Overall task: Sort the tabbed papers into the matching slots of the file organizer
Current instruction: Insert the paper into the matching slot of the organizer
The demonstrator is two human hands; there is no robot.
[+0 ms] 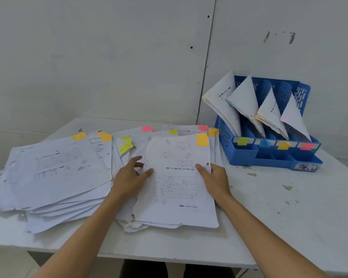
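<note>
A printed sheet with an orange tab (202,139) lies on top of the middle paper stack (177,197). My left hand (132,177) rests on the sheet's left edge with thumb and fingers spread. My right hand (214,178) grips the sheet's right edge, thumb on top. The blue file organizer (247,155) stands at the right, its slots labelled yellow (242,141), blue (265,143), orange (283,145) and pink (307,146). Papers lean in each slot.
A second spread stack (54,173) with orange, yellow and pink tabs covers the table's left half. The white table (279,217) has stained bare surface right of the stacks. A grey wall stands close behind. The table's front edge runs near my forearms.
</note>
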